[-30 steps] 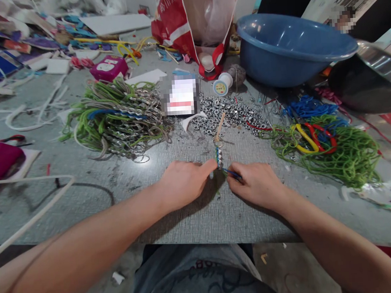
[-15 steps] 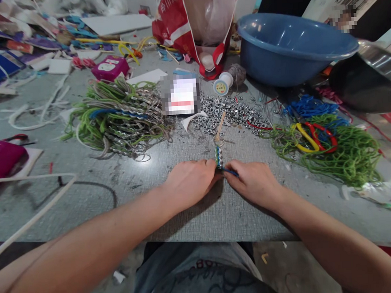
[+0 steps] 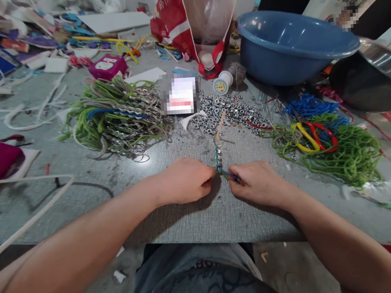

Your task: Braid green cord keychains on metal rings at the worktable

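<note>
A narrow braided bracelet (image 3: 218, 159) of blue and green cord with silvery nuts along it runs toward me on the table, its far end by a tan strip (image 3: 220, 123). Close on its left, my left hand (image 3: 192, 180) is closed in a fist, fingertips tucked out of sight; whatever it grips is too small to make out. On the other side my right hand (image 3: 255, 182) is shut on blue cord (image 3: 231, 176) that stretches from the bracelet's near end. Beyond the bracelet lies a spread of metal nuts (image 3: 233, 113).
Finished-looking corded strands (image 3: 114, 116) are heaped at left. Right of me lie green cords (image 3: 345, 155) with red-and-yellow-handled scissors (image 3: 314, 137) on top. A blue basin (image 3: 298, 47), a thread spool (image 3: 222, 83), a red bag (image 3: 178, 28) and a phone-like screen (image 3: 181, 94) stand farther back.
My hands have moved apart, the left one to the left and the right one slightly right. More of the blue cord shows between the bracelet and my right hand.
</note>
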`<state>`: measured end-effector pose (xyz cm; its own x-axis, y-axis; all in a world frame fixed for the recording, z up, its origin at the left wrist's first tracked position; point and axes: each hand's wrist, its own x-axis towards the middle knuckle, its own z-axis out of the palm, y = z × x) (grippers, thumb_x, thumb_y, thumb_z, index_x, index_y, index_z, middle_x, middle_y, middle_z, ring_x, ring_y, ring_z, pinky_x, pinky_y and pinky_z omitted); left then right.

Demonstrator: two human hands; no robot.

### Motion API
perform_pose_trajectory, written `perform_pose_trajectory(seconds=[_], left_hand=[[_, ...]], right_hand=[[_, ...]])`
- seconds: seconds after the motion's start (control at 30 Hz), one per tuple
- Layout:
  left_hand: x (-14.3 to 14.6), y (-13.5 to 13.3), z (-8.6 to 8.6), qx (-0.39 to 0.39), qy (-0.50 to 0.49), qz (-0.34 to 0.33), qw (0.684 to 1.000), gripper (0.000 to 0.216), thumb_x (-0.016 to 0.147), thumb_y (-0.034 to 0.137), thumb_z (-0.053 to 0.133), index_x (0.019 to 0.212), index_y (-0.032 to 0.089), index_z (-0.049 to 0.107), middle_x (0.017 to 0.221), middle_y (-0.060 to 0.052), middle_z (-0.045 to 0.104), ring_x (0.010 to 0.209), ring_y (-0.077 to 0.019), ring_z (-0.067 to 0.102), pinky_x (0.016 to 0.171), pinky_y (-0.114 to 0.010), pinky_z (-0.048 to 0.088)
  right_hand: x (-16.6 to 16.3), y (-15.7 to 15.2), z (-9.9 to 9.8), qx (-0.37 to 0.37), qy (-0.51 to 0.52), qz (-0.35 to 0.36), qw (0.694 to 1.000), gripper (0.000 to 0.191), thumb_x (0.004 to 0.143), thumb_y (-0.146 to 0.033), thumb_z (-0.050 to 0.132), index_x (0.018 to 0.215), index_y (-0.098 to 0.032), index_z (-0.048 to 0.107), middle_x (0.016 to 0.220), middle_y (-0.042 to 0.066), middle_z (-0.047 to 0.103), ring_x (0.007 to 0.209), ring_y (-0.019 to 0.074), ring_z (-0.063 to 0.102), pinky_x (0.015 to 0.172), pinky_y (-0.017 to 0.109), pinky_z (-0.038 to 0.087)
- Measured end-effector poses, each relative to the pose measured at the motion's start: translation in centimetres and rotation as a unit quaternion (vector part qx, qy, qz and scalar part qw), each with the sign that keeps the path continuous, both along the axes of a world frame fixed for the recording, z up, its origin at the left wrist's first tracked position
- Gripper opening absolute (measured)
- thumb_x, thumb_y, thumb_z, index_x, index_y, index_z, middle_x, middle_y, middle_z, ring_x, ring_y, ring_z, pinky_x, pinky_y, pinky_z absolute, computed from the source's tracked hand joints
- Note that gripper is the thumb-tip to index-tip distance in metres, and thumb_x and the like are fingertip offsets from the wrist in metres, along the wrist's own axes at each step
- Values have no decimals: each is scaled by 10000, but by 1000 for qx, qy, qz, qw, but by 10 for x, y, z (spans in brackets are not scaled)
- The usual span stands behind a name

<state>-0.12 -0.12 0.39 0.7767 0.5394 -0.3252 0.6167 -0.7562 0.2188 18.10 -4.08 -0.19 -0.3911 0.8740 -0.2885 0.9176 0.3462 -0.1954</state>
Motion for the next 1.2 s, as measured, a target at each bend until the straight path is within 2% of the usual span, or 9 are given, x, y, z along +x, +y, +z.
perform_pose_trajectory(seconds=[0.33,0.5,0.63,0.77,0.9,0.97,1.07,1.13,1.2], left_hand=[[0,0,2,6,11,-25,1000,249,812,251,407,752,193,642,664,-48,657,631,-195,620,519,-266,364],[-2,-4,-3,28,-9,-10,1000,261,829,271,392,773,198,636,669,-36,659,622,-189,619,503,-256,348],[-5,-7,-9,48,-36,-16,998,251,828,279,411,764,192,638,656,-30,658,596,-173,606,495,-247,331],[-9,-9,-10,47,-74,-60,994,260,814,315,463,668,199,642,596,-23,650,524,-148,572,467,-245,266],[-15,-10,-4,-45,-139,-131,981,312,789,345,526,532,192,619,483,-8,601,473,-116,527,465,-236,267],[-18,-11,-2,-108,-185,-143,966,293,784,334,539,548,195,642,463,6,590,457,-96,508,467,-221,286],[-20,-10,-2,-159,-249,-128,947,254,799,302,521,649,187,691,513,7,625,466,-80,513,474,-203,310],[-20,-9,-3,-147,-274,-109,944,270,818,287,492,679,172,693,566,-6,651,503,-83,540,495,-196,333],[-19,-8,-6,-112,-293,-87,946,281,827,277,469,684,164,684,599,-12,658,541,-90,560,520,-193,355]], right_hand=[[2,0,2,-6,8,24,1000,128,770,-217,475,687,-190,569,609,10,604,531,112,439,506,277,138],[2,-2,-3,14,-3,30,999,223,866,-366,454,813,-196,588,679,21,639,565,133,484,518,279,122],[5,-1,-7,29,-6,50,998,319,882,-465,452,803,-189,590,643,21,624,556,137,495,516,275,129],[16,-2,-7,70,79,125,987,426,904,-498,396,711,-175,596,637,26,614,572,127,522,520,259,214],[25,-5,-1,77,211,184,957,499,908,-526,357,673,-177,625,721,39,638,642,115,564,579,244,330],[25,-4,3,101,246,146,953,422,911,-471,399,716,-184,639,755,34,644,662,114,568,608,241,357],[21,9,4,165,219,4,962,233,882,-345,480,808,-186,635,800,35,644,695,132,560,623,249,365],[17,24,2,165,180,-67,968,153,839,-295,520,847,-186,627,814,37,644,700,147,558,624,258,364],[11,41,-2,142,147,-104,973,144,811,-268,527,872,-181,625,856,51,647,736,163,563,643,269,368]])
